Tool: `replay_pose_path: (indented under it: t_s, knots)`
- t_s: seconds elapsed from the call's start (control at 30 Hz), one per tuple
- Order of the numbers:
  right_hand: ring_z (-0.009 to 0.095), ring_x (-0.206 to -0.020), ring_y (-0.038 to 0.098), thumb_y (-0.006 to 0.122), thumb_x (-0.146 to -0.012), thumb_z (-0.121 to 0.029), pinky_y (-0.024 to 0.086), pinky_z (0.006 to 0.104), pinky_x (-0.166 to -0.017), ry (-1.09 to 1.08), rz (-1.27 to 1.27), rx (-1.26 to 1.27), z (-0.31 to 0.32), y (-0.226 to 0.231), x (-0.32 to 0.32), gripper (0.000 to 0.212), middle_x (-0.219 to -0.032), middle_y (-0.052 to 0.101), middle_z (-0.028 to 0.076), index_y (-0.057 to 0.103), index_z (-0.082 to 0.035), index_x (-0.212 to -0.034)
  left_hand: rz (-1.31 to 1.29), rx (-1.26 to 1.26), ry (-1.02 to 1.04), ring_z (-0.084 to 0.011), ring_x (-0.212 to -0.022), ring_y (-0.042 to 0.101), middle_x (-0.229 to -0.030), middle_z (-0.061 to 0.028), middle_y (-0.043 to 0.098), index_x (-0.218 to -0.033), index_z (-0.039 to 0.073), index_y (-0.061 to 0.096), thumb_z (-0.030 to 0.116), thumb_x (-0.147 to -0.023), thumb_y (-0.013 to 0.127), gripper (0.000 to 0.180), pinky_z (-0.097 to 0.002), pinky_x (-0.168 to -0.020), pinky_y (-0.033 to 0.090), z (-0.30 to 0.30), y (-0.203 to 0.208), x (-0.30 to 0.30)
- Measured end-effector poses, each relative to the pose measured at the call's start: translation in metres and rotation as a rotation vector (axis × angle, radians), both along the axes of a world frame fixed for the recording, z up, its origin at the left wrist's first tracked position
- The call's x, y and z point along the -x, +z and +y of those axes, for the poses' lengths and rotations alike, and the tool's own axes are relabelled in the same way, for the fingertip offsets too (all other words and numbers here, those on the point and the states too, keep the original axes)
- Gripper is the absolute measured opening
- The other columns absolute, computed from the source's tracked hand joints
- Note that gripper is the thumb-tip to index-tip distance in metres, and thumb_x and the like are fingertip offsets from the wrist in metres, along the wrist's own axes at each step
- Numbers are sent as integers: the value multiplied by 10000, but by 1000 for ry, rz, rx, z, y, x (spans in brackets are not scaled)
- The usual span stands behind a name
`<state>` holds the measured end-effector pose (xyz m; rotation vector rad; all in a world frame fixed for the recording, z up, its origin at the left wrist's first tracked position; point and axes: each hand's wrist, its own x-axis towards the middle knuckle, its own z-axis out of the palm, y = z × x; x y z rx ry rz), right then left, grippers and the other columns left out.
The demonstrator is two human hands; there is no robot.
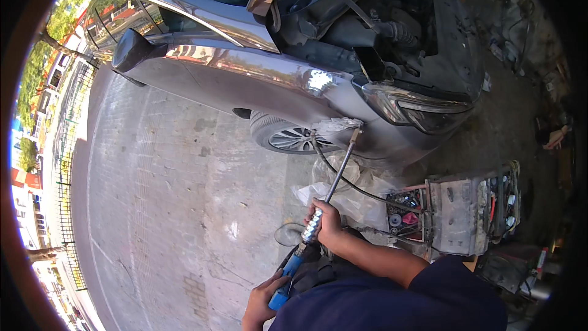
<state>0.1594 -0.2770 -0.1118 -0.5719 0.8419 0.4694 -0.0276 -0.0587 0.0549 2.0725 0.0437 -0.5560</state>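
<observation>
A slide-hammer dent puller [337, 178] with a long metal rod runs from my body to the car's front fender [294, 83]. My left hand [264, 296] is wrapped round its blue handle [288, 282]. Further up, my right hand [326, 219] grips the ribbed metal sliding weight [312, 225]. The rod's tip meets the edge of a whitish, bare-looking patch [335, 125] above the wheel arch. A dark cable [352, 185] ends at the same patch's left side and curves down to the right. Whether the tip is fixed to the metal is too small to tell.
Behind the patch is the front wheel [282, 135], with crumpled clear plastic sheeting [349, 193] below it. A grimy cart [453, 214] holding tools and small parts stands at the right. The bonnet is up over the engine bay [392, 30]; a phone-like dark slab [369, 63] leans near the headlight [422, 110].
</observation>
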Motion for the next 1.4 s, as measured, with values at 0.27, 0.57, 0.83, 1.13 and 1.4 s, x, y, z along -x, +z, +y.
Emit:
replay_pose_path:
  t_s: [0.27,0.57,0.83,1.13,1.4]
  knots:
    - [258,-704,641,742,-997,-235,593,473,-761,135,-16,-90,-38,-10,-55,202,-792,633,57,639,-85,-910,19,-1,-11,-370,-1408,669,-1464,-236,717,-1440,116,732,314,-761,919,732,-435,-1142,557,5,-3,5]
    - [243,-678,628,723,-997,-220,564,441,-681,20,38,-101,-1,10,-2,192,-785,605,66,613,-82,-922,-11,21,-5,-370,-1416,670,-1456,-230,724,-1453,86,717,281,-752,932,759,-443,-1152,548,3,2,-2]
    - [260,-724,658,748,-987,-266,591,463,-756,68,72,-153,-2,12,-7,218,-802,641,56,656,-79,-924,117,209,327,-373,-1374,692,-1508,-243,676,-1565,5,583,211,-883,920,788,-425,-1133,542,-5,-63,24]
    - [238,-828,751,701,-1065,-332,649,450,-836,-191,-211,109,-96,-8,-143,228,-930,738,67,651,-118,-1126,-19,98,260,-373,-1246,745,-1347,-231,741,-1547,21,618,142,-903,862,699,-435,-1059,571,-15,-65,33]
    - [86,-473,275,605,-1116,-590,221,286,-436,-52,-69,158,-106,-5,-200,458,-668,368,-65,474,-207,-901,38,112,348,-356,-1258,742,-1346,-228,742,-1562,61,631,166,-892,856,714,-413,-1052,567,-33,-65,39]
